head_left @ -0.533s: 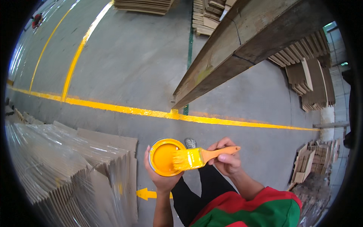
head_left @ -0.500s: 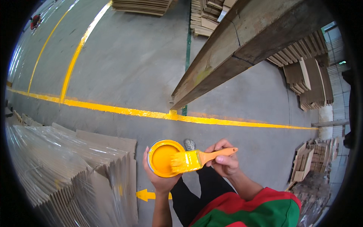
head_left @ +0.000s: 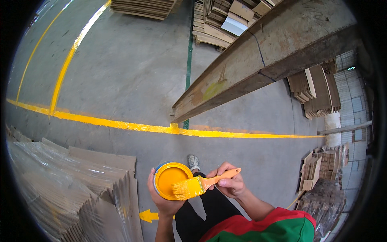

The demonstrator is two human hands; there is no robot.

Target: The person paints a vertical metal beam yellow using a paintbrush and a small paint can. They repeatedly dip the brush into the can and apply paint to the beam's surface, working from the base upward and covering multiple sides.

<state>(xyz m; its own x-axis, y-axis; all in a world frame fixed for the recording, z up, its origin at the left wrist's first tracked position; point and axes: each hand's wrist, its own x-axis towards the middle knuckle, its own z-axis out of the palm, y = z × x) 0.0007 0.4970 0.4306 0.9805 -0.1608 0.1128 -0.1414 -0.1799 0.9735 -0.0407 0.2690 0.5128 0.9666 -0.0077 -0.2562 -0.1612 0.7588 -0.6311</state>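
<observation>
My left hand [head_left: 163,204] is wrapped round the side of an open paint can [head_left: 157,186] of yellow-orange paint. Its fingers curl along the left and lower wall, and the far fingers are partly hidden by the can. In my right hand [head_left: 229,181] is a flat paintbrush [head_left: 221,177] with an orange handle, gripped between thumb and fingers. The brush's ferrule is smeared with yellow paint. Its coated bristles [head_left: 186,189] lie over the right part of the can's mouth, pointing left; whether they touch the rim I cannot tell.
A yellow floor line [head_left: 121,124] crosses ahead, meeting the foot of a steel column [head_left: 242,68]. Plastic-wrapped cardboard [head_left: 72,181] is stacked close on my left, beside a yellow floor arrow [head_left: 149,215]. More cardboard stacks [head_left: 318,88] stand at the right, and a loaded pallet [head_left: 215,30] at the back.
My view has shifted, so the column and floor line sit further left. The brush has lowered slightly along the can's mouth, and one shoe shows more beyond the can.
</observation>
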